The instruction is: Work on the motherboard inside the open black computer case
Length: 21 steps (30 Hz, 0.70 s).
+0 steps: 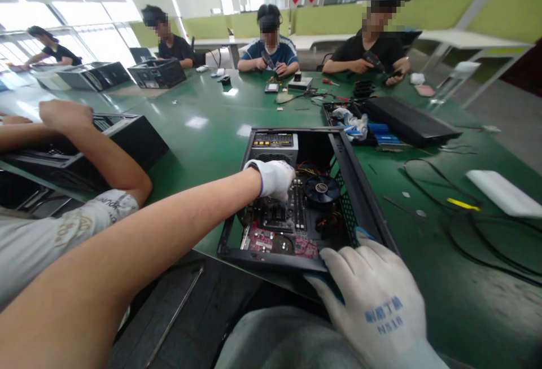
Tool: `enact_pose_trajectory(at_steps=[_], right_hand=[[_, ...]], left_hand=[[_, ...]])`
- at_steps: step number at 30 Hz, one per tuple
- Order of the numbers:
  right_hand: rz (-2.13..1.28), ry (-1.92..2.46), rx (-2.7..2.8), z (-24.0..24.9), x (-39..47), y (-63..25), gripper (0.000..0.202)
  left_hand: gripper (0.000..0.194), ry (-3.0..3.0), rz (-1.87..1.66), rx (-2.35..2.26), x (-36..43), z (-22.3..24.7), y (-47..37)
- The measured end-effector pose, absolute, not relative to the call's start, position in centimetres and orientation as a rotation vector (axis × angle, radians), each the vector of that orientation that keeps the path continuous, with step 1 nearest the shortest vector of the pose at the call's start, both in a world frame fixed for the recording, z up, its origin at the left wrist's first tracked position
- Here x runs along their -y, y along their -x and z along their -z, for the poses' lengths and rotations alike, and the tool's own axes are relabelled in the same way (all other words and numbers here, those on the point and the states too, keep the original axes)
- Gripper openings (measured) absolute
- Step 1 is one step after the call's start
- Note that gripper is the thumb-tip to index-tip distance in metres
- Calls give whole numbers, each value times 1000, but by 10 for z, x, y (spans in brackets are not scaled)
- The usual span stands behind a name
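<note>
1. Head view, only angle there is: an open black computer case (364, 188) lies flat at the near edge of a green table (203, 126), hanging a bit over the lip. Inside you can see the motherboard (279, 228), a round CPU fan (322, 188) and the power supply (275, 146) at the far end.
2. Left hand (275, 177), white glove, is reaching down into the case over the motherboard, fingers curled and bunched downward. It looks like they're pinching or pressing something small, but I can't tell what, since the glove hides it.
3. Right hand (372, 295), also gloved, fingers spread flat and wrapped over the near corner of the case, bracing it.
4. Stuff nearby: black cables (478, 233) looped on the table to the right, and a white flat panel (503, 191) beyond them. A co-worker's bare arm (97, 149) rests on another case on the left, and more people are working at the far side.
5. What could go sideways, imo: the case overhangs the table edge, so if that bracing hand lets up while the other pushes down, the whole thing could tip or slide off. Also, gloved fingers in that tight spot could snag the red and black wires by the fan.
</note>
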State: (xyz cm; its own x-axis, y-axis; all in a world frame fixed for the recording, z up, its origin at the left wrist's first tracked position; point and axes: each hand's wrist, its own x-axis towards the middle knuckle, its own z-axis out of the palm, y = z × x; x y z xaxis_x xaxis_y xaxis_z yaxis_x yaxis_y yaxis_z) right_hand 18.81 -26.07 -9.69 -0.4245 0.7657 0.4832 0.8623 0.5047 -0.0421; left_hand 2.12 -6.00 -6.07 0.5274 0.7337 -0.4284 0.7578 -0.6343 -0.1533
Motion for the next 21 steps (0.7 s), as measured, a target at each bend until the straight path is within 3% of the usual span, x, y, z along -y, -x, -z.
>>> enact_pose_trajectory(at_steps=[6, 21], right_hand=[[283, 1319, 2314, 96, 270, -190, 19], [272, 1330, 2302, 98, 268, -189, 18]], left_hand=[[50, -2670, 871, -1275, 56, 85, -27], [46, -2632, 952, -1296, 50, 90, -30]])
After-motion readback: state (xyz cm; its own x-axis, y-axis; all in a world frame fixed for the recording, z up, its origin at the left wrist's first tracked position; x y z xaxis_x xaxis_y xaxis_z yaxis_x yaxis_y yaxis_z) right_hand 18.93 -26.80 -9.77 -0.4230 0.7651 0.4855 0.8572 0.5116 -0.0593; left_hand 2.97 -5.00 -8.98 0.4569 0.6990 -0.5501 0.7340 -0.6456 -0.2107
